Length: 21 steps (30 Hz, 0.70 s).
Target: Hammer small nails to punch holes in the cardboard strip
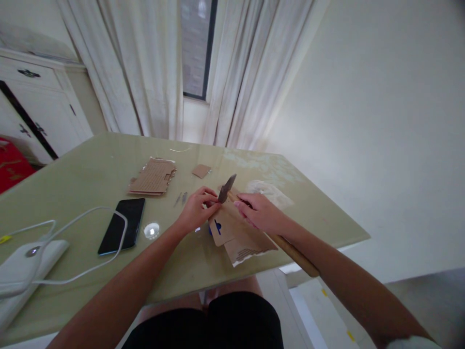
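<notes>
My right hand (pixel 262 211) is wrapped round the wooden handle of a hammer (pixel 296 255), close to its head. The long end of the handle slants back under my right forearm. The dark metal head stands tilted over an opened piece of brown cardboard packaging (pixel 232 228), which lies on the table and has a hang hole and a torn lower edge. My left hand (pixel 199 209) rests at the cardboard's left edge, thumb and fingers pinched together beside the hammer head. What they pinch is too small to make out. A bit of blue shows by the hang hole.
On the glossy table (pixel 189 271) lie stacked cardboard pieces (pixel 154 177), a small cardboard square (pixel 201 170) and small metal bits (pixel 184 198). A crumpled clear plastic bag (pixel 271 192) is beyond my right hand. Leftward are a phone (pixel 123 225), a white cable (pixel 82 276) and a white power strip (pixel 25 276).
</notes>
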Motion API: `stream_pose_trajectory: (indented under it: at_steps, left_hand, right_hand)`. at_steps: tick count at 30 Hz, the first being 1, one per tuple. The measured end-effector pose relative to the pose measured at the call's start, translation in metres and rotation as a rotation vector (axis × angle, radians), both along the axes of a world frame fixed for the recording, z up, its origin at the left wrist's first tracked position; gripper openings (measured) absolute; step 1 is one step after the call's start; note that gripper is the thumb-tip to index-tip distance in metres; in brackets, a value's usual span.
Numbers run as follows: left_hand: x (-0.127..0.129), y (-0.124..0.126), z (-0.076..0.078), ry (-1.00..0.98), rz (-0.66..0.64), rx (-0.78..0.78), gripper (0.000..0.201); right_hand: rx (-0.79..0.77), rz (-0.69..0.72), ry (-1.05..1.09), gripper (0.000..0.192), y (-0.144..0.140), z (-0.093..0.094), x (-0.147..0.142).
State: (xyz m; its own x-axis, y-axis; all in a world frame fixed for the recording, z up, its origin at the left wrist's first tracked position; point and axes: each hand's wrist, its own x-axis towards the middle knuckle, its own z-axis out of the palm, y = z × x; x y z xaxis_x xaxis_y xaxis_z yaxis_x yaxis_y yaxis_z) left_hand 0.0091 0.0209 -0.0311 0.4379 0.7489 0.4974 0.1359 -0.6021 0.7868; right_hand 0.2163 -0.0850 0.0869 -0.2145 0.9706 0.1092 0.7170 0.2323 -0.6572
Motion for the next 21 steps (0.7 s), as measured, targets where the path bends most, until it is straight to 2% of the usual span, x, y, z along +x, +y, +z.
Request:
stream_pose_trajectory:
  at_steps: [5,7,10,13,18,21]
  left_hand:
    - [0.001,0.000,0.000,0.030,0.011,-0.006,0.025]
    - [0.001,0.000,0.000,0.041,0.013,-0.017,0.032]
    - [0.002,0.000,-0.002,0.056,0.010,-0.034,0.040]
    - [0.003,-0.001,-0.004,0.062,0.009,-0.040,0.040]
    - [0.002,-0.001,-0.006,0.060,0.016,-0.052,0.045]
    - [0.001,-0.001,-0.005,0.068,0.010,-0.057,0.041]
  right_hand:
    - [0.005,-0.062,0.130,0.035,-0.001,0.005,0.002]
    - [0.005,-0.084,0.162,0.036,-0.001,0.004,0.002]
    - [-0.030,-0.036,0.113,0.039,0.002,-0.009,0.002]
    - [-0.051,0.015,0.038,0.039,0.004,-0.019,0.003]
    - [-0.052,-0.059,0.102,0.039,0.004,-0.016,0.005]
    - [-0.085,-0.006,0.098,0.039,0.003,-0.018,0.004]
